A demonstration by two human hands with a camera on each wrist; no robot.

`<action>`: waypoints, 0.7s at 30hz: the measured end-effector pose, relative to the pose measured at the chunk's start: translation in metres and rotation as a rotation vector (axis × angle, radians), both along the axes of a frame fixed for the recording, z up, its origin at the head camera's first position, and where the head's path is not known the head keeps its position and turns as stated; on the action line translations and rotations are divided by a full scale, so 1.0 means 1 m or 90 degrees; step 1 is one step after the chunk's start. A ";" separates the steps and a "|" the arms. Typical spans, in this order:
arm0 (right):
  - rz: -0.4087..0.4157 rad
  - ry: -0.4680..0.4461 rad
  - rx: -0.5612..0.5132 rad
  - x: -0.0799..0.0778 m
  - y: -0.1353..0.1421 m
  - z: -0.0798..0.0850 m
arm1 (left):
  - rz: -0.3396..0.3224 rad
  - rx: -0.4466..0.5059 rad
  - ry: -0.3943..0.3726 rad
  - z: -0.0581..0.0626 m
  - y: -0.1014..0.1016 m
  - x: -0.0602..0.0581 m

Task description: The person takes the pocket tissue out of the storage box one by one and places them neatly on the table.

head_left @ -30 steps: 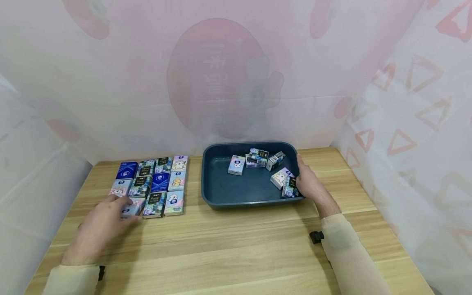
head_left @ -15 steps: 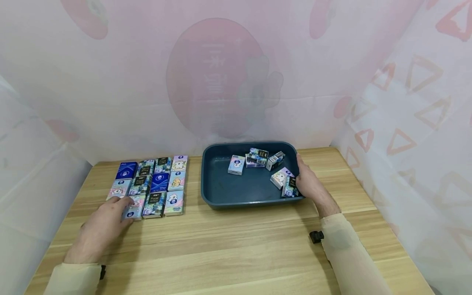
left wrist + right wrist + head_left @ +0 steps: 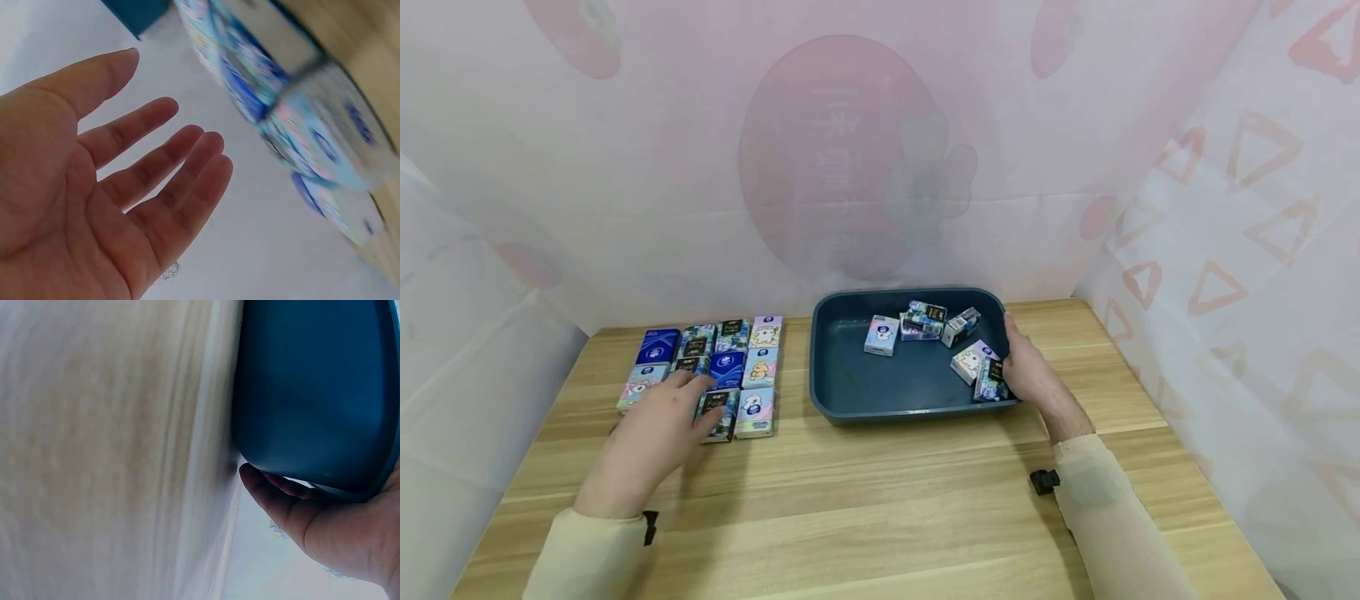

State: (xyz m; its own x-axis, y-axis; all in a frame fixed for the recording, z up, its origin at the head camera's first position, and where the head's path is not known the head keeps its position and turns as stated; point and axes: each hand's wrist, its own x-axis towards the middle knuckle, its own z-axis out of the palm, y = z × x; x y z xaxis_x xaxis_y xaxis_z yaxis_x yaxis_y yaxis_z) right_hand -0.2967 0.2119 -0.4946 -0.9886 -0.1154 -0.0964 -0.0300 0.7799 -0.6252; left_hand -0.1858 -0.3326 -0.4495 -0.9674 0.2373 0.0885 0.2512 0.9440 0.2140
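Observation:
My left hand (image 3: 651, 433) hovers over the near-left part of a block of pocket tissue packs, covering some of them. In the left wrist view its fingers (image 3: 147, 178) are spread and slightly bent, with nothing in the palm. Beside it lie a dark floral pack (image 3: 721, 414), a pastel pack (image 3: 754, 414) and a blue pack (image 3: 726, 369). My right hand (image 3: 1033, 379) grips the right end of a dark blue plastic tray (image 3: 887, 416). Its fingers (image 3: 275, 497) curl beneath the rim against the outer wall. Several tissue packs (image 3: 880, 335) lie loosely inside the tray, mostly toward its right.
The wooden table (image 3: 850, 500) carries both the block and the tray, with a gap between them. A printed cloth wall (image 3: 700, 167) rises behind, and similar cloth (image 3: 1225, 250) stands along the right side.
My left hand has let go of the pastel pack at the block's near-left corner, then lifted and moved right over the block. My right hand and the tray have stayed put.

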 end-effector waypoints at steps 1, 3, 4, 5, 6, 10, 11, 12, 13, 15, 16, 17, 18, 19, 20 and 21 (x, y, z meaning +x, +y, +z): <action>0.000 0.000 0.001 0.000 0.000 0.000 | -0.005 0.002 0.004 0.002 0.005 -0.001; 0.002 0.004 0.002 0.000 0.000 0.000 | -0.014 0.009 0.014 0.004 0.015 -0.004; 0.002 0.005 0.003 0.000 0.000 -0.001 | -0.018 0.012 0.016 0.005 0.019 -0.005; 0.002 0.006 0.004 0.000 0.000 -0.001 | -0.022 0.014 0.018 0.006 0.024 -0.007; 0.002 0.006 0.005 0.000 0.000 -0.001 | -0.027 0.020 0.018 0.006 0.028 -0.009; 0.000 0.004 0.008 -0.001 0.000 -0.001 | -0.040 0.036 0.012 0.010 0.047 -0.015; 0.000 0.004 0.008 -0.001 0.000 -0.001 | -0.042 0.039 0.009 0.011 0.052 -0.016; -0.001 0.004 0.007 -0.001 0.000 -0.001 | -0.044 0.042 0.007 0.012 0.057 -0.017; -0.001 0.003 0.006 -0.001 0.000 -0.001 | -0.045 0.042 0.008 0.013 0.062 -0.018; -0.002 0.000 0.003 -0.001 -0.001 0.000 | -0.048 0.041 0.012 0.014 0.073 -0.020; -0.003 -0.002 0.002 -0.001 -0.001 0.000 | -0.049 0.040 0.013 0.014 0.078 -0.021; -0.003 -0.003 0.001 -0.001 -0.001 0.000 | -0.051 0.041 0.015 0.014 0.083 -0.022; -0.003 -0.005 0.001 -0.001 -0.001 0.000 | -0.052 0.041 0.016 0.014 0.087 -0.023; -0.004 -0.006 0.001 -0.001 -0.001 0.000 | -0.052 0.042 0.014 0.014 0.092 -0.024; -0.004 -0.007 0.001 -0.001 -0.001 0.000 | -0.054 0.043 0.012 0.013 0.096 -0.025; -0.004 -0.007 0.001 -0.001 -0.001 0.000 | -0.057 0.044 0.009 0.012 0.101 -0.026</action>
